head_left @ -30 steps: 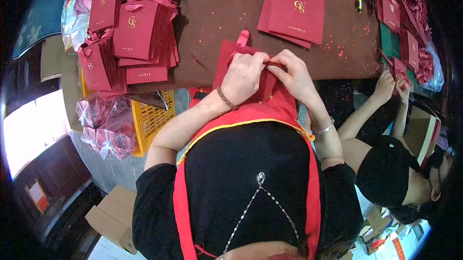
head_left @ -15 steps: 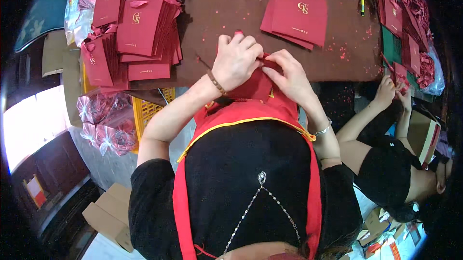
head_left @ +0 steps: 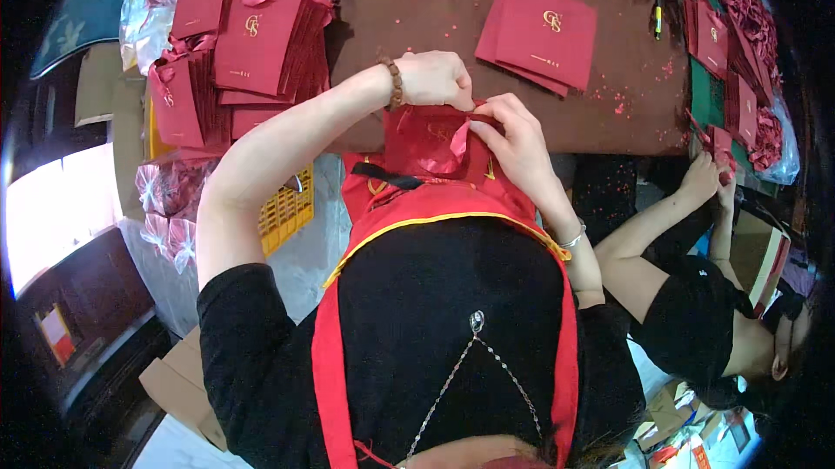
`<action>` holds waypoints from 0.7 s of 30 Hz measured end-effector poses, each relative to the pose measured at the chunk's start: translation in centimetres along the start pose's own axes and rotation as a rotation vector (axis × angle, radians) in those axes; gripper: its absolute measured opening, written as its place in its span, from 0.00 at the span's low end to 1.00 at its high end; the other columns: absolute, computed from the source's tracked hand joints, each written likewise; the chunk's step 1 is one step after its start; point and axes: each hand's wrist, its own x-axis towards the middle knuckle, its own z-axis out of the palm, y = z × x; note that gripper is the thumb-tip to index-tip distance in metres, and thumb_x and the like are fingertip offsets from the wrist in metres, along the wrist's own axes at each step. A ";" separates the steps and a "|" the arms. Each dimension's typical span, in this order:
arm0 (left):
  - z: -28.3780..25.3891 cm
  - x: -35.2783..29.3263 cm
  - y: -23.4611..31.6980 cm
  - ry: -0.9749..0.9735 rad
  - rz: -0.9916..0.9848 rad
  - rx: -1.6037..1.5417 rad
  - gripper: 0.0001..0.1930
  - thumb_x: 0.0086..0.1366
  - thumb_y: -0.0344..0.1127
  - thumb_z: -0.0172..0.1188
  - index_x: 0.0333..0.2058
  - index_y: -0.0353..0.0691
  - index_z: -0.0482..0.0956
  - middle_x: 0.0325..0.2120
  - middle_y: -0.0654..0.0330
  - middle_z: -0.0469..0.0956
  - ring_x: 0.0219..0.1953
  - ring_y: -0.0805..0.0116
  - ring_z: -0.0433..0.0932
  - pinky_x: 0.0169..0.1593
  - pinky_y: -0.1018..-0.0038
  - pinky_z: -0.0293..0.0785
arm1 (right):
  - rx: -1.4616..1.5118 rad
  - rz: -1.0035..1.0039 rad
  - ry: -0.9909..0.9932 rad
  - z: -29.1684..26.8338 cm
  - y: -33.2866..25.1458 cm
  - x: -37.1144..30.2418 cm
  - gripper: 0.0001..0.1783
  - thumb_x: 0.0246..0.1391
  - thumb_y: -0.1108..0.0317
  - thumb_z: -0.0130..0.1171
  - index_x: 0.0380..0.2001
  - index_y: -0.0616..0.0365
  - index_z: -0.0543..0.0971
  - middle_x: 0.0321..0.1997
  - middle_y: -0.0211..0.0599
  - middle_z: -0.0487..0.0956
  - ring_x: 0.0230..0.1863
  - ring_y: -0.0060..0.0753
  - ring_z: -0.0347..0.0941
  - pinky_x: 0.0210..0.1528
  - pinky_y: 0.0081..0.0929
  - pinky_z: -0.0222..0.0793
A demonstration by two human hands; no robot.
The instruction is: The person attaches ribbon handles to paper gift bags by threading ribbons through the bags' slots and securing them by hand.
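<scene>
A dark red paper gift bag (head_left: 407,140) stands against the table's near edge, in front of my red apron. A loop of shiny red ribbon (head_left: 450,152) hangs down its near face. My right hand (head_left: 515,134) pinches the bag's top rim at the right, thumb on the near side. Just above the rim, my left hand (head_left: 430,79) is curled closed with the wrist bent over. Its fingertips are turned away, so what they grip is hidden.
Left on the brown-covered table (head_left: 391,26) are finished-looking ribboned red bags (head_left: 252,47); flat red bags (head_left: 548,30) lie right of centre, near a pen (head_left: 658,17). A co-worker's hands (head_left: 703,180) hold red pieces at far right. A yellow crate (head_left: 291,212) stands below left.
My left hand has rolled over and risen slightly, and its elbow has swung outward to the left. More of the bag and its ribbon loop now shows. My right hand has barely moved.
</scene>
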 end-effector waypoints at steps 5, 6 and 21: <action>1.3 0.3 -0.7 0.163 0.004 -0.053 0.13 0.51 0.44 0.55 0.25 0.41 0.80 0.19 0.57 0.76 0.24 0.69 0.74 0.34 0.72 0.69 | -0.006 0.038 -0.004 0.1 0.3 0.2 0.07 0.47 0.72 0.58 0.31 0.62 0.75 0.33 0.42 0.72 0.36 0.43 0.72 0.38 0.31 0.68; 1.6 0.4 -0.8 0.190 -0.006 -0.095 0.13 0.50 0.44 0.55 0.24 0.40 0.79 0.18 0.57 0.76 0.24 0.69 0.74 0.34 0.72 0.69 | -0.006 0.043 -0.016 -0.1 0.2 0.2 0.07 0.47 0.72 0.58 0.31 0.62 0.75 0.32 0.42 0.72 0.36 0.43 0.72 0.38 0.31 0.68; -0.1 0.9 -5.5 0.045 -0.148 -0.476 0.37 0.60 0.70 0.34 0.45 0.40 0.73 0.26 0.58 0.74 0.25 0.72 0.71 0.30 0.77 0.69 | 0.216 0.091 -0.174 -0.4 1.1 0.4 0.08 0.50 0.71 0.56 0.33 0.63 0.73 0.33 0.40 0.71 0.37 0.34 0.70 0.40 0.26 0.64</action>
